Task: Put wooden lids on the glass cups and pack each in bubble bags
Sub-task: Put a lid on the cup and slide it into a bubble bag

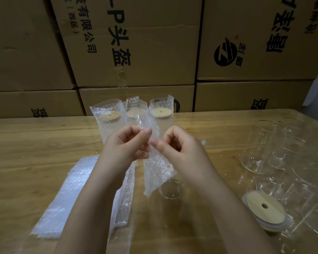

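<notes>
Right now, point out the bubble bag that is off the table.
The empty bag pinched by left hand and right hand. Three bags stand at the back holding lidded cups; the rest lie in a pile.

Three bagged, lidded glass cups stand in a row at the back of the tan wooden surface, before stacked brown cardboard boxes. A flat pile of clear bubble bags lies near left. Empty clear glass cups cluster right, with a stack of round wooden lids in front of them.
</notes>
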{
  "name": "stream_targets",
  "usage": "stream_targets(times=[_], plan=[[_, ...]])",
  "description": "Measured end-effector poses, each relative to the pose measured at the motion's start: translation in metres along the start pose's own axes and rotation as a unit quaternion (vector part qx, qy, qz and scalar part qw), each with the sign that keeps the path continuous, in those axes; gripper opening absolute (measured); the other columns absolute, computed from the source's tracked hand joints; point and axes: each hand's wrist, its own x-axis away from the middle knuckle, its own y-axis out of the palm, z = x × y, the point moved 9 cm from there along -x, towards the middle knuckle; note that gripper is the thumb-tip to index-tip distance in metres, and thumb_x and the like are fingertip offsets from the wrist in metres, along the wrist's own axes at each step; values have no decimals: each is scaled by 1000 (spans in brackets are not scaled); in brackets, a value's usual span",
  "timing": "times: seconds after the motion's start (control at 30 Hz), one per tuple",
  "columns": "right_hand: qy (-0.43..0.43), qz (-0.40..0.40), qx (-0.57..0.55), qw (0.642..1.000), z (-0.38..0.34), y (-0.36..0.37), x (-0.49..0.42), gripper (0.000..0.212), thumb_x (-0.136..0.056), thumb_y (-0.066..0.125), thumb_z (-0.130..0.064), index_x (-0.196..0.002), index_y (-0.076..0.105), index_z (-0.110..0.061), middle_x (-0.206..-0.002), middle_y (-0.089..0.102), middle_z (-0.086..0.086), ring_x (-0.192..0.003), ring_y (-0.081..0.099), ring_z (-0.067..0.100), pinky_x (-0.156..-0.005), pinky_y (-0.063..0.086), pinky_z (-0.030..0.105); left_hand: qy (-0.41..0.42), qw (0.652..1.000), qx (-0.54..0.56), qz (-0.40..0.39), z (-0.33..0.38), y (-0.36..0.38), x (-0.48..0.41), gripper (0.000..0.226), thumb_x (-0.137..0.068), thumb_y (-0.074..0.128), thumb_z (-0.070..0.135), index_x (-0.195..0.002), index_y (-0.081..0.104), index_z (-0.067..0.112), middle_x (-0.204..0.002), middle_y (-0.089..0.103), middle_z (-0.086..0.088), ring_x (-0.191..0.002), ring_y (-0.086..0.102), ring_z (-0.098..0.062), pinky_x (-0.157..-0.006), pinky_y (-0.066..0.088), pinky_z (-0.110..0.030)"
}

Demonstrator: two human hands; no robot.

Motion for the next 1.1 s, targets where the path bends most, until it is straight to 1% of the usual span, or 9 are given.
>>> stream_targets(times=[0.1,0.2,0.3,0.43,0.57,0.7,0.87,0.97,1.1], plan=[[31,45,3,998,8,-10,-2,29,-89,64,-34,-69,45,-23,-58,49,-12,-51,42,0,-49,38,13,2,999,-38,30,3,-11,1,9,-80,71,19,-77,64,14,-59,62,5,-56,60,-6,-53,50,-16],[47,101,38,993,14,-25,-2,28,-89,64,-23,-69,44,-22,-59,48,-10,-51,43,0,-47,38,13,45,979,-174,95,17,-27,5,9,-85,67,16,-77,64,18,-62,64,6,-57,61,-8,-53,51,-21],[59,136,50,988,16,-38,-2,26,-88,62,-16,-70,43,-22,-60,47,-10,-50,46,0,-44,34,9,118,909,-347,198,43,-38,19,13,-86,62,26,-73,59,28,-64,61,8,-63,59,-11,-56,46,-30],[76,132,50,987,14,-34,0,24,-85,58,-10,-74,43,-25,-68,47,-10,-54,46,-2,-45,35,8,167,855,-400,284,65,-44,35,10,-89,57,29,-79,58,27,-68,57,14,-67,55,-3,-57,43,-27],[-11,159,197,967,-15,-24,7,26,-85,58,-7,-86,42,-27,-92,43,-11,-75,44,2,-62,39,14,213,848,-400,275,74,-37,39,6,-89,60,22,-83,58,23,-66,54,12,-65,54,-5,-57,46,-34],[-135,147,271,942,-53,-5,16,15,-86,62,-3,-94,58,-16,-97,50,-7,-83,51,9,-67,43,16,248,867,-376,211,75,-12,39,6,-87,60,23,-81,59,23,-62,54,7,-59,53,-11,-54,46,-39],[-42,97,141,984,-47,-9,19,17,-93,57,-17,-104,65,-26,-95,58,-17,-80,58,-2,-67,47,9,274,886,-333,172,75,10,44,9,-89,57,25,-80,58,25,-61,54,10,-66,54,-10,-55,40,-22],[36,9,53,998,-32,-5,16,25,-99,48,-21,-117,63,-29,-101,69,-13,-91,64,-4,-80,53,18,295,888,-317,152,80,21,48,6,-85,56,24,-80,59,24,-63,54,11,-65,54,-8,-53,39,-16],[110,-93,-253,957,-18,19,16,27,-100,45,-13,-101,71,-22,-94,75,-5,-93,69,4,-74,53,17,323,880,-330,114,84,38,54,6,-89,54,24,-87,59,20,-74,56,12,-71,53,-6,-58,41,-18]])
